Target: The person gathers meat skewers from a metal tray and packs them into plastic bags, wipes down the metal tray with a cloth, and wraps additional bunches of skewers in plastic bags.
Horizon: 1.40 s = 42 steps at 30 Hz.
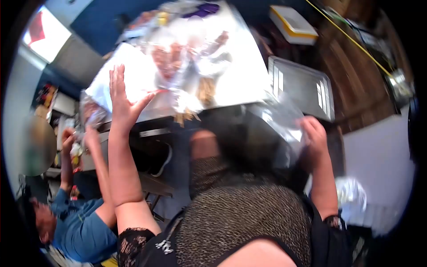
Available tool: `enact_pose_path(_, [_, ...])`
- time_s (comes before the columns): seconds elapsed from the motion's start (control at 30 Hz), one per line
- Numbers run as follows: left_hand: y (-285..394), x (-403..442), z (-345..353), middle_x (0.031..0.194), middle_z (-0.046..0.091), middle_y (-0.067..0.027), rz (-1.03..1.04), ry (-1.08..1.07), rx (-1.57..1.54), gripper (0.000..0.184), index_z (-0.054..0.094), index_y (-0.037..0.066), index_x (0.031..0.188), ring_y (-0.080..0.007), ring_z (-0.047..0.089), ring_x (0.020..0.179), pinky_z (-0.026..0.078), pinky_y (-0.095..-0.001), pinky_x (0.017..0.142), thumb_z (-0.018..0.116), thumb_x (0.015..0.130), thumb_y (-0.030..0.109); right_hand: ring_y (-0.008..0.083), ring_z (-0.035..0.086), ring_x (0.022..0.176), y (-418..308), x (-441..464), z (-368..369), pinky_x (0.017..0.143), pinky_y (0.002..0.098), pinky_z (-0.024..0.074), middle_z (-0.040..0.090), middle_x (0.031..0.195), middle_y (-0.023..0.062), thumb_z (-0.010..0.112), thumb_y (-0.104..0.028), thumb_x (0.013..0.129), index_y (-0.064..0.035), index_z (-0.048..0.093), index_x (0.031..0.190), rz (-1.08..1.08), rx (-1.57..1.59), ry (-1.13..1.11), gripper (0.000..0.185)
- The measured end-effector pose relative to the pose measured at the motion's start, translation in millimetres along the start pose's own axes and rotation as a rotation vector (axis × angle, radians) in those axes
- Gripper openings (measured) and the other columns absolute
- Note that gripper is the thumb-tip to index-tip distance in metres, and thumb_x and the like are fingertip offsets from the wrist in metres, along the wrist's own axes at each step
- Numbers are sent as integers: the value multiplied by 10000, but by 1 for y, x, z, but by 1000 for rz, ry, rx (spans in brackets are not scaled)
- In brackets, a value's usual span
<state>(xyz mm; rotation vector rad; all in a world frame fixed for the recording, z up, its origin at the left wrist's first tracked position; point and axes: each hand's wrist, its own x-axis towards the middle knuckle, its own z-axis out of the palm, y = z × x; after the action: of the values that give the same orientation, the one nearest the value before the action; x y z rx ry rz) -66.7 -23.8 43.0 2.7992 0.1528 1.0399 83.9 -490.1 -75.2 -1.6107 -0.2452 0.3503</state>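
My left hand [124, 100] is raised over the near left part of the white table [249, 71], fingers stretched out and thumb apart, holding nothing. My right hand [314, 133] is closed on the edge of a clear plastic bag [282, 120], which spreads toward the table's near right corner and is smeared by motion. Clear bags with reddish-brown contents [167, 60] lie mid-table. Nearer me are a bundle of tan sticks [206, 91] and a plastic-wrapped bundle [186, 104] whose tan ends stick out past the table edge.
A co-worker in a blue shirt [86, 233] sits at the left, hands near a clear bag [92, 113] at the table corner. Right of the table are a clear plastic bin [302, 86] and a white-and-yellow container [293, 26]. A purple item [204, 10] lies at the far end.
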Motion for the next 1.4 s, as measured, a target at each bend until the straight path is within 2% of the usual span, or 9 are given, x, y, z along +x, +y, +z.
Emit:
enact_pose_path(0.23, [157,-22,82,1390,300,-196,-61,-413,-786,946,218,-35,1373,-288,261,1308,186,-374,1070,770,669,271,221,618,727,-40,-13,38,664,333,515,619,813,134,460,-175,919,14,573,882,54,553,-116,223])
enact_pose_path(0.3, [169,-32,115,1412,259,-190,-6,-373,-790,1071,185,-38,1385,-300,191,1334,116,-388,1090,803,602,352,202,615,699,-18,-10,25,626,318,515,620,815,122,467,-184,919,7,578,885,-633,-113,-231,223])
enact_pose_path(0.33, [180,-22,109,1379,287,-216,142,-331,-721,1058,141,-39,1385,-326,302,1275,275,-388,1035,800,628,293,161,587,781,-14,-16,25,722,293,478,630,847,73,546,-188,888,-22,595,912,-62,496,-345,175])
enact_pose_path(0.5, [197,-20,144,953,609,-98,-802,-768,-1827,333,546,-6,1067,-161,588,858,483,-297,744,634,785,146,86,555,845,-9,-16,3,792,222,438,623,934,22,542,-223,906,-34,609,969,-40,432,-389,210])
enact_pose_path(0.87, [275,23,104,607,474,-34,888,-13,-12,208,455,132,647,-210,521,615,390,-354,619,659,636,171,272,379,1249,-110,-54,-5,1027,363,313,360,1366,178,737,-398,687,-29,275,1378,-584,-349,-222,910])
enact_pose_path(1.0, [294,30,76,661,518,-43,752,-139,-282,157,529,125,727,-238,523,651,385,-374,633,661,644,139,347,585,863,-89,-47,6,814,391,434,614,895,177,699,-283,705,-67,402,1309,-566,-1008,13,707])
enact_pose_path(1.07, [287,33,69,669,539,-53,699,-163,-227,179,545,123,767,-250,531,665,385,-377,639,684,661,161,288,587,579,-64,-25,-13,568,411,447,584,614,98,553,-192,731,-127,636,797,-876,-1118,165,124])
enact_pose_path(1.27, [272,49,63,749,613,-83,571,-406,-224,176,624,97,798,-276,580,768,427,-374,723,697,685,210,336,447,1159,-91,-31,-30,988,381,351,482,1234,212,744,-366,668,-8,434,1271,-665,-963,13,767])
enact_pose_path(1.4, [269,49,64,755,615,-51,599,-448,-278,164,603,104,806,-235,593,813,419,-363,774,690,692,183,319,524,1071,-106,-26,-3,908,362,416,565,1140,187,724,-356,689,-7,560,1137,-694,-961,-106,592])
